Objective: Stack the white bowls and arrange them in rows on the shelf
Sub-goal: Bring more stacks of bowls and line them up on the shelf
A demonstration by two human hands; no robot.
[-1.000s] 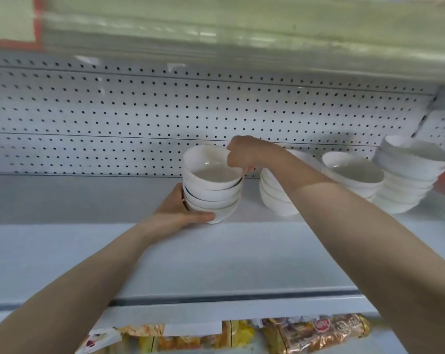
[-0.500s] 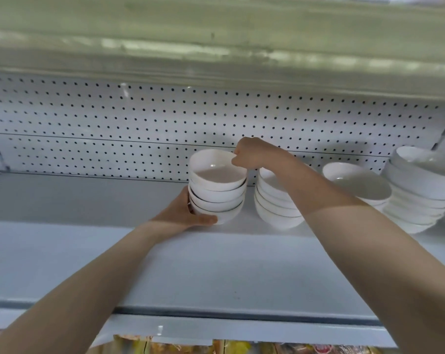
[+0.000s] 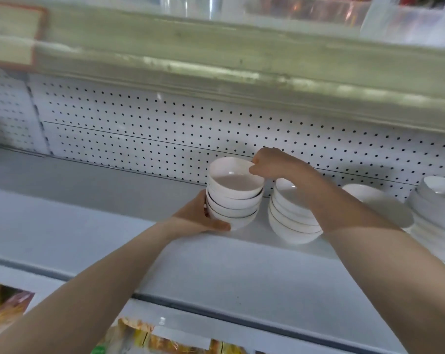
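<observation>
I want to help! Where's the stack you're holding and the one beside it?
held bowl stack [image 3: 235, 204]: head view, middle bowl's side.
neighbouring bowl stack [image 3: 293, 235]: head view, bottom bowl's side.

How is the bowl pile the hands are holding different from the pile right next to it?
The held pile has the left hand gripping its bottom and the right hand pinching its top rim; no hand touches the neighbour pile. The held pile shows fully; the neighbour pile is partly hidden behind the right forearm. Both are white bowls nested upright on the same shelf.
</observation>
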